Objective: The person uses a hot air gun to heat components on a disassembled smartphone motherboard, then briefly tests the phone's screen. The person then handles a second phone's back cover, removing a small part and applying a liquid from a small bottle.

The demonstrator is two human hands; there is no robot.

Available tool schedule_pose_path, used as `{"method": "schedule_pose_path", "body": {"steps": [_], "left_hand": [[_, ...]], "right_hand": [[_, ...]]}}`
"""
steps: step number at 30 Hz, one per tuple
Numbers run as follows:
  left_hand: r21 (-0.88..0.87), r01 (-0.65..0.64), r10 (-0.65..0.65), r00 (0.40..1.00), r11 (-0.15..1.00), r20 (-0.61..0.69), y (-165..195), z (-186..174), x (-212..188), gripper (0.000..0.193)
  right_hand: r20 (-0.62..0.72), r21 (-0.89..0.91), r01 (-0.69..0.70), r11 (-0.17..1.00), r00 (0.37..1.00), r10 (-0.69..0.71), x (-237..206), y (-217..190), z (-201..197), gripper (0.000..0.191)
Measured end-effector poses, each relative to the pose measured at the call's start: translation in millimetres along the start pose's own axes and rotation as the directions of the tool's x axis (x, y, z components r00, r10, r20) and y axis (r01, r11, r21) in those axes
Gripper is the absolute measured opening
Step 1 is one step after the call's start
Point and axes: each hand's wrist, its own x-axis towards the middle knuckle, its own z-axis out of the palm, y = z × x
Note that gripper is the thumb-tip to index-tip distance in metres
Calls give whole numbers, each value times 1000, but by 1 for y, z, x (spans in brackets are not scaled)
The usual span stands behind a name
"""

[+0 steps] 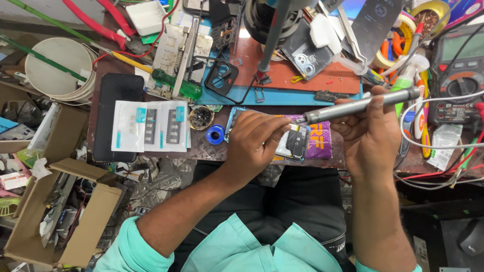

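Cluttered with tools and phone parts, the dark work surface (201, 151) fills the upper half of the head view, and the person sits at its near edge in a teal shirt and a dark apron.

At the centre lies an opened phone (295, 141), its inner parts showing, on top of a purple packet (321, 141). The left hand (254, 143) rests on the phone from 9 o'clock, its fingers bent and pressing down on the device to keep it in place; it is closed around nothing. The right hand (370, 133) is at 3 o'clock of the phone and is closed around a grey metal pen-shaped tool (360, 105). The tool lies nearly level, with its tip pointing to 9 o'clock, just above the top edge of the phone; I cannot tell if the tip touches it.

At 9 o'clock of the left hand there is a small blue roll (216, 134), and beside it a small round tin (201, 117) with dark contents. Further toward 9 o'clock, white packets (150, 126) lie next to a black phone (113, 116). At 12 o'clock an orange and blue mat (302, 75) carries another phone back cover (305, 58). At 3 o'clock, well apart, stands a multimeter (459, 75). A cardboard box (55, 211) is at 8 o'clock, below the surface.
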Motion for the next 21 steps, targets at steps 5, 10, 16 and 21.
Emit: {"method": "schedule_pose_path", "body": {"steps": [5, 10, 16, 21], "left_hand": [[41, -9, 10, 1000, 999, -9, 3, 5, -1, 12], [74, -7, 6, 1000, 997, 20, 3, 13, 0, 13], [85, -20, 16, 999, 996, 50, -1, 17, -3, 12], [131, -34, 20, 994, 991, 109, -4, 21, -6, 11]], "right_hand": [[14, -96, 142, 985, 990, -142, -4, -5, -6, 29], [96, -211, 239, 948, 970, -223, -10, -7, -13, 36], [254, -317, 326, 891, 934, -251, -10, -20, -9, 42], [443, -445, 402, 800, 875, -194, -13, -40, -11, 45]]}}
